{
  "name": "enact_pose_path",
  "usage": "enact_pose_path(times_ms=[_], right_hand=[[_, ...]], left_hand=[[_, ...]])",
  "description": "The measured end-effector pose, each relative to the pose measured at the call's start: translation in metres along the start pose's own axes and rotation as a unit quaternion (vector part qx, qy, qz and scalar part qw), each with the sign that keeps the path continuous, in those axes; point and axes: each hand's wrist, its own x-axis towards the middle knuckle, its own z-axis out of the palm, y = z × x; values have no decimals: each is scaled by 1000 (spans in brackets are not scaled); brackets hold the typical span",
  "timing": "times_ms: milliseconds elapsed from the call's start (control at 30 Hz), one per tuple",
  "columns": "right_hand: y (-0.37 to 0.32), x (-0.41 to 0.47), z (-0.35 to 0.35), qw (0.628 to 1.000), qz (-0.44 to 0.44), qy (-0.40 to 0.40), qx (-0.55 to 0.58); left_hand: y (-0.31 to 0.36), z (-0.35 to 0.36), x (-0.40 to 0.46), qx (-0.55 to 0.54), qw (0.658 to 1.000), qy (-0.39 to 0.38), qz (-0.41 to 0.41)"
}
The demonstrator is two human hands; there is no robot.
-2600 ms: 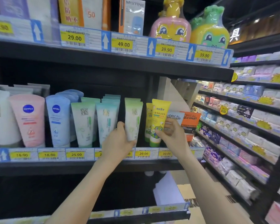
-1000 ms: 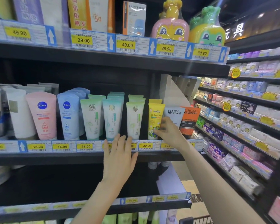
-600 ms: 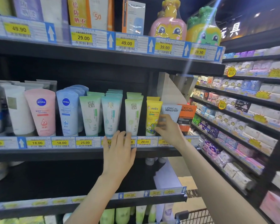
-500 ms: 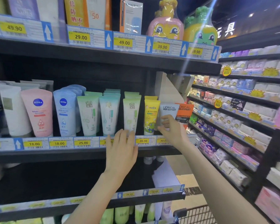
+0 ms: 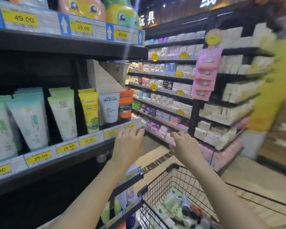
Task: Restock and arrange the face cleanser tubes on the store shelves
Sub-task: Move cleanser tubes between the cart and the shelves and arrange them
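Both hands are up in front of the shelf and neither one has anything in it. The left hand (image 5: 128, 142) is back-to-camera with fingers loosely spread, fingertips right at the price strip (image 5: 89, 140) on the shelf edge near its right end; can't say for sure whether they're actually touching it, it's blurry there. The right hand (image 5: 185, 146) hangs in the open aisle just right of the left one, fingers slack and a bit curled, gripping nothing.

Up and left of the left hand are the tubes, all standing cap-down in a row behind that strip. Closest above the fingers is a grey tube (image 5: 109, 107) that reads "L'OREAL MEN EXPERT", with an orange tube (image 5: 125, 103) of the same brand tucked just behind it on its right. Next one left is a yellow tube (image 5: 89, 111) with a little green cartoon critter on it. Further left come pale green tubes (image 5: 63, 115), then teal tubes (image 5: 29, 123), stacked a few deep, front ones lined up pretty even.

Yellow tags on the strip read 20.00 and 25.00. The shelf above (image 5: 69, 45) has tags at 49.00 and 39.90 and cartoon-faced bottles (image 5: 82, 7) on top.

Below and between the forearms there's a wire cart (image 5: 177, 187) with more tubes (image 5: 173, 205) piled loose in the bottom, too smeared to read. Past the right hand, the far aisle shelves (image 5: 172, 96) are packed with pastel packs, all motion-blurred.
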Motion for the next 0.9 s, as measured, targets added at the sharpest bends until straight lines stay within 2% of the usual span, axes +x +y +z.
enact_pose_path(times_ms=[100, 267, 567, 900], right_hand=[[27, -29, 6, 998, 46, -33, -21], [73, -75, 28, 986, 128, -97, -41], [143, -122, 100, 952, 220, -211, -29], [207, -104, 211, 909, 293, -290, 70]], left_hand=[[31, 26, 7, -28, 997, -15, 68], [88, 70, 0, -96, 978, -104, 153], [177, 161, -8, -97, 937, -239, 237], [241, 282, 12, -72, 886, -396, 231]])
